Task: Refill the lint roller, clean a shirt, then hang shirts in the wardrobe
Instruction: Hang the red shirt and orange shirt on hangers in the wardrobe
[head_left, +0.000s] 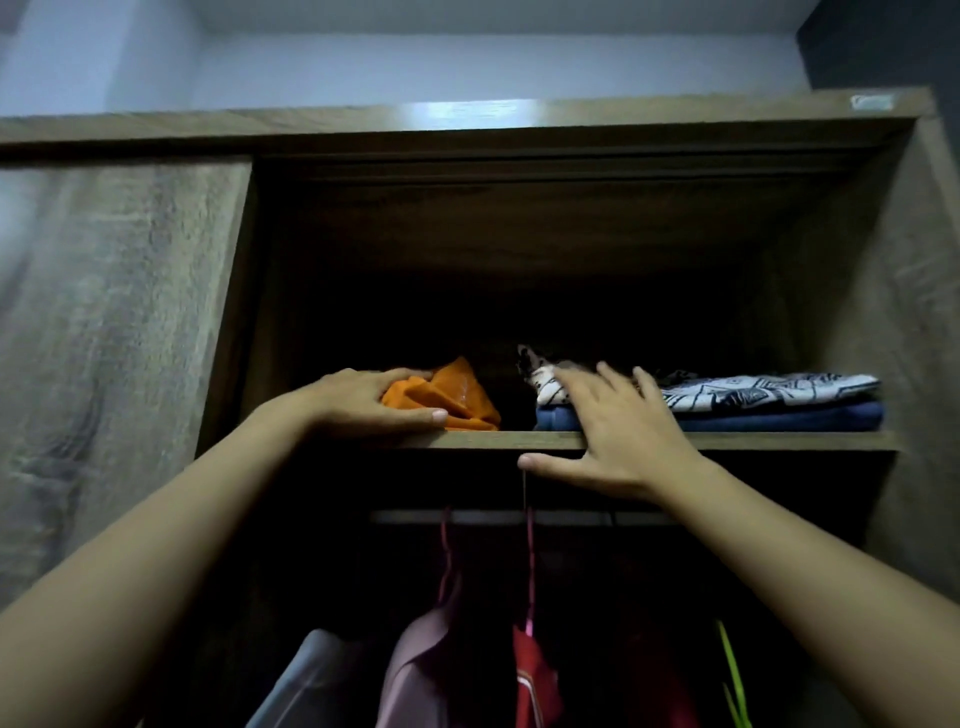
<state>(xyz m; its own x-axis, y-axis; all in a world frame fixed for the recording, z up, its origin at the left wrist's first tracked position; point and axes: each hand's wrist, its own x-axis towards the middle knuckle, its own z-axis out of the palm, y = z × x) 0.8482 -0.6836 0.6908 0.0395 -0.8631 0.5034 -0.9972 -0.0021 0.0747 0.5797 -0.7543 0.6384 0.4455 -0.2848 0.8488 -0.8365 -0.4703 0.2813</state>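
I look up into an open wooden wardrobe. On its upper shelf (779, 440) lies a crumpled orange cloth (452, 400), and my left hand (363, 405) grips its left side with the thumb along the shelf edge. My right hand (618, 431) is spread open against a folded stack: a white patterned shirt (769, 389) on top of a blue garment (779, 417). Its fingers touch the stack's left end and its thumb sits under the shelf edge. Below, shirts hang on a rail (571, 517): a grey one (306, 680), a pink one (421, 670) and a red one (535, 675).
The closed sliding door (114, 338) covers the wardrobe's left half. The right side panel (904, 338) borders the shelf. A green hanger (732, 675) shows at the lower right. The shelf's back is dark, with a gap between the orange cloth and the folded stack.
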